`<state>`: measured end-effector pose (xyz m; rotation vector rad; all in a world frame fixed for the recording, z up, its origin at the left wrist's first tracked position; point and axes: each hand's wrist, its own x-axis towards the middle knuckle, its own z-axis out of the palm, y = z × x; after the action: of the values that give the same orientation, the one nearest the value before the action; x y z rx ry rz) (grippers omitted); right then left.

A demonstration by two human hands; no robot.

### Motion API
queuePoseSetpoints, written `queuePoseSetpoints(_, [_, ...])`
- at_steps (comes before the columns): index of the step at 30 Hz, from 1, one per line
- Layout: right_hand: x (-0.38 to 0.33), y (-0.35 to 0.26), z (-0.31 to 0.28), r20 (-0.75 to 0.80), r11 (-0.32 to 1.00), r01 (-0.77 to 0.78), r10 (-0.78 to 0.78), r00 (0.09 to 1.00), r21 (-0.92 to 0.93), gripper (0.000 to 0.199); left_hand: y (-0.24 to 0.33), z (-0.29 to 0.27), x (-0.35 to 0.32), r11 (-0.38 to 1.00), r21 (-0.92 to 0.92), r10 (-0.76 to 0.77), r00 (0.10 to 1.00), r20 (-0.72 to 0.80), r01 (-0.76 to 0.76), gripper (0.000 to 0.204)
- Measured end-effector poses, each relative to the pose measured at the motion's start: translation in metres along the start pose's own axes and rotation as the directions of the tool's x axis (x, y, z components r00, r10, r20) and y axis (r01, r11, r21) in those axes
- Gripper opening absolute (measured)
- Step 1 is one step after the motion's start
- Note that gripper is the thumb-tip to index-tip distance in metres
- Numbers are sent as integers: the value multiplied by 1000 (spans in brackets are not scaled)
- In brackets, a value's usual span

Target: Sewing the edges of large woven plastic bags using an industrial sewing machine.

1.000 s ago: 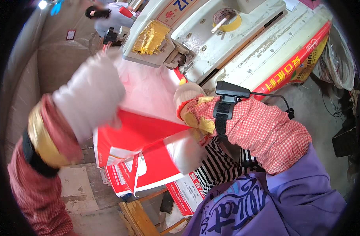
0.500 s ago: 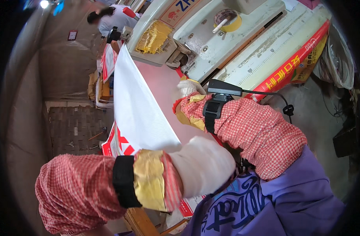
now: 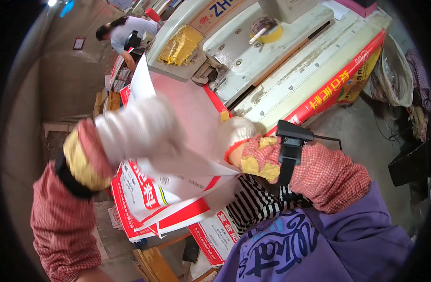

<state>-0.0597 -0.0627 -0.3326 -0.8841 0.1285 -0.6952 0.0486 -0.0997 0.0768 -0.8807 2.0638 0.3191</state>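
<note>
A large white woven sack [image 3: 178, 190] with red print lies across the sewing machine's work area, its pale pinkish panel [image 3: 182, 101] stretching up toward the machine head. My left hand [image 3: 140, 129], in a white knit glove, is over the sack's left part; motion smears its fingers. At the sack's right edge, where a red border runs up to the machine, my right hand [image 3: 236, 131] is curled in its white glove and appears closed on that edge. Its fingertips are partly hidden. Red checked sleeves cover both forearms, with a black strap on each.
The white sewing machine [image 3: 229, 61] stands ahead, with a tape roll [image 3: 267, 30] on its bed and a yellow cloth patch [image 3: 180, 44] on its head. More printed sacks [image 3: 215, 242] lie below. A plastic bag [image 3: 389, 77] hangs at right. Another person [image 3: 131, 35] bends at far left.
My left hand has swept up and left from beside my lap, and the sack's printed part is now folded up into view. My right hand has shifted slightly lower and nearer.
</note>
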Motion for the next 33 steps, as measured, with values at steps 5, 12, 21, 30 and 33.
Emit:
queuePoseSetpoints(5, [27,-35,51,-39,913,-101,93,995,-396,31,105,51,21,952,139,300,914,-274,-271,10])
queuePoseSetpoints(12, [100,-121,65,-183,480,-234,151,971,-846,33,53,56,72,994,8,-105,989,-107,106,5])
queuePoseSetpoints(21, [134,-133,97,-286,915,-327,257,923,-236,40,-106,117,108,831,-15,-515,760,-396,556,14])
queuePoseSetpoints(30, [172,-113,129,-82,-303,-48,103,991,-952,58,-26,160,-58,915,34,-303,738,-604,403,7])
queuePoseSetpoints(33, [199,-72,116,160,-522,-66,-375,913,-850,38,11,152,-126,769,9,-263,329,-907,639,14])
